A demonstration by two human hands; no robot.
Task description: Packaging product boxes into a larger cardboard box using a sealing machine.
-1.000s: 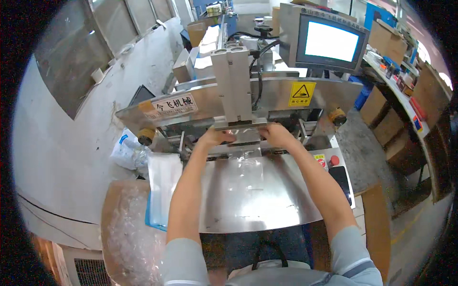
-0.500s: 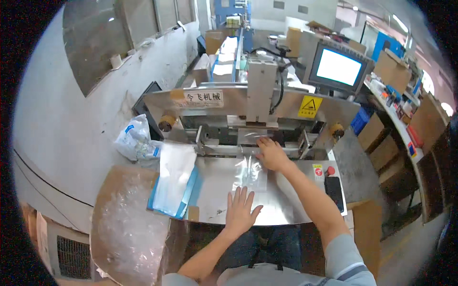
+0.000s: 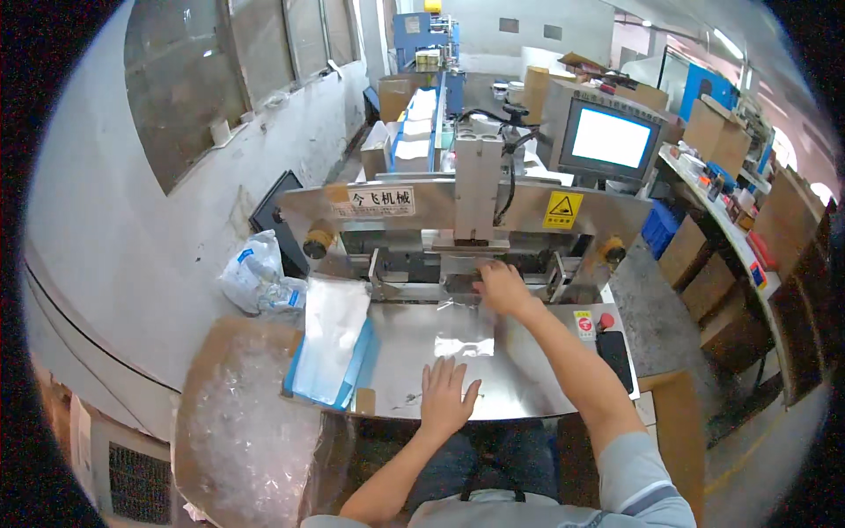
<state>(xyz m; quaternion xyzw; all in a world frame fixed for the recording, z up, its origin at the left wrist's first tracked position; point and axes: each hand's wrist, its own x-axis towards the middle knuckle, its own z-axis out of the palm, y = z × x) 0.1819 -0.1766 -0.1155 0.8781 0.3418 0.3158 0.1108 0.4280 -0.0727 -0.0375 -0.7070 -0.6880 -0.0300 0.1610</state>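
A clear plastic bag or film (image 3: 465, 333) lies flat on the steel worktop (image 3: 528, 387), running from near my left hand up into the machine opening. Fingers spread and holding nothing, my left hand (image 3: 447, 400) rests on the worktop just below the film's near edge. Farther in, my right hand (image 3: 506, 289) is at the film's far part by the opening, palm down with fingers stretched and thumb apart. Directly behind it, the upright metal head (image 3: 478, 189) of the machine comes down over the slot. Part of the film's far end is hidden by my right hand.
Left of the worktop, a blue box (image 3: 361, 361) holds a stack of white sheets (image 3: 333, 334). A cardboard box (image 3: 202, 414) contains many clear plastic pieces (image 3: 255, 431). At the right are a red button (image 3: 606, 321) and black phone-like object (image 3: 614, 361). A monitor (image 3: 609, 136) stands behind.
The view has shifted slightly, so the scene sits lower. My right hand has moved a little nearer the machine opening, and glare on the film has changed. My left hand stays flat.
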